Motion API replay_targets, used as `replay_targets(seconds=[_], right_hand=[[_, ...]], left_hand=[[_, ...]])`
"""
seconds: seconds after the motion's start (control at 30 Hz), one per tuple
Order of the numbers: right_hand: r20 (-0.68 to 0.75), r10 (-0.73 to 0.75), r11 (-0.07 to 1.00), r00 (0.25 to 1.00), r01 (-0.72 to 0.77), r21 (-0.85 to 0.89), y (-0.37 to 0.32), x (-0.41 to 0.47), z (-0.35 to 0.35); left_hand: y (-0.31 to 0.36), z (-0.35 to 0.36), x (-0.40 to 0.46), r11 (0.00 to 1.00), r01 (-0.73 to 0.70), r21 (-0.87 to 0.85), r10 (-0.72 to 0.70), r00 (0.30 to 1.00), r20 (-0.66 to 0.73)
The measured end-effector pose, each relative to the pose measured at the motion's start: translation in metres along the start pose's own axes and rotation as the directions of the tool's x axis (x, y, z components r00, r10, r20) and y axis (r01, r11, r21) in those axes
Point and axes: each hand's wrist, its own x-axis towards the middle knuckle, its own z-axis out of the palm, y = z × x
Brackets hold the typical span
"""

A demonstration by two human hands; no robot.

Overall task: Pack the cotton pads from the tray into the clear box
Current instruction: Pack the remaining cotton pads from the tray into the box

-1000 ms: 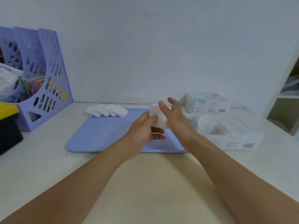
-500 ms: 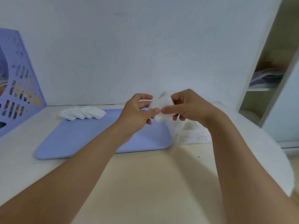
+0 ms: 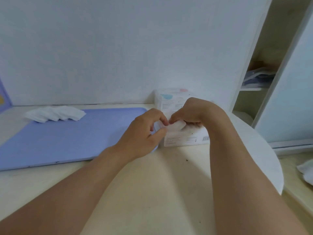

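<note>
At the left of the frame, a row of loose pads [image 3: 55,113] lies on the far left corner of your blue tray [image 3: 71,138], which fills the middle left. Just right of centre, your left hand [image 3: 145,134] curls over the tray's right end, thumb and forefinger pinching the left edge of a small stack [image 3: 176,127]. Your right hand [image 3: 191,112] pinches the stack's other end from above, holding it over the clear box [image 3: 184,138] beside the tray. A second box [image 3: 171,99] stands behind, against the wall.
</note>
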Motion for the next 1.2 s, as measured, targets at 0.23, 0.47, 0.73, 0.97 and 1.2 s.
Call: replay_targets(seconds=[0.23, 0.47, 0.73, 0.97, 1.2], right_hand=[[-0.059, 0.061, 0.968, 0.996, -0.074, -0.239, -0.011, -0.002, 0.006], [-0.182, 0.107, 0.956, 0.977, -0.152, -0.253, -0.014, -0.001, 0.015], [-0.191, 0.238, 0.917, 0.952, -0.285, -0.28, -0.004, 0.014, 0.03], [-0.166, 0.224, 0.914, 0.96, -0.266, -0.306, 0.004, 0.019, 0.029], [-0.125, 0.087, 0.986, 0.988, -0.104, -0.129, 0.001, 0.017, 0.02]], left_hand=[[0.0, 0.001, 0.001, 0.956, -0.131, 0.263, 0.084, 0.979, 0.184], [0.005, 0.0, 0.002, 0.94, -0.116, 0.321, 0.034, 0.968, 0.248], [0.003, 0.006, 0.005, 0.958, -0.035, 0.284, -0.033, 0.972, 0.232], [0.004, 0.009, 0.003, 0.952, -0.062, 0.299, -0.005, 0.976, 0.218], [-0.002, 0.009, 0.001, 0.971, -0.09, 0.221, 0.04, 0.975, 0.219]])
